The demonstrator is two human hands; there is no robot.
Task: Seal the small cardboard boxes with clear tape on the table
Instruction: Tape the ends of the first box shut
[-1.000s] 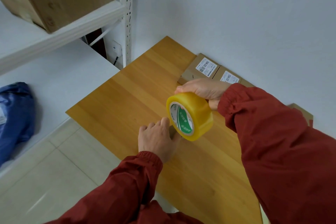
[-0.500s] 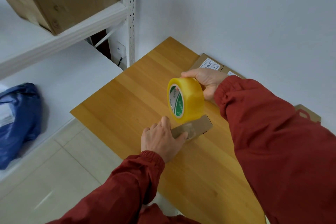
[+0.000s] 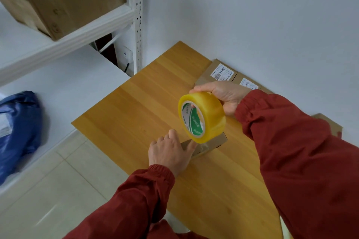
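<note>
Wooden table (image 3: 147, 103), near its left edge: I saw the small box (image 3: 215, 142) held down by the left hand (image 3: 171, 153), thumb on top, fingers curled round its end. Right hand (image 3: 227, 97) gripped the tape roll (image 3: 211, 114) just above the box. Labelled boxes (image 3: 219, 72) sat along the wall edge.

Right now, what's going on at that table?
A person in red sleeves is taping a small box on the table. The right hand grips the tape roll just above the box, while the left hand holds the box's near end down. Sealing is under way, not finished. Two labelled boxes lie against the wall behind.
</note>
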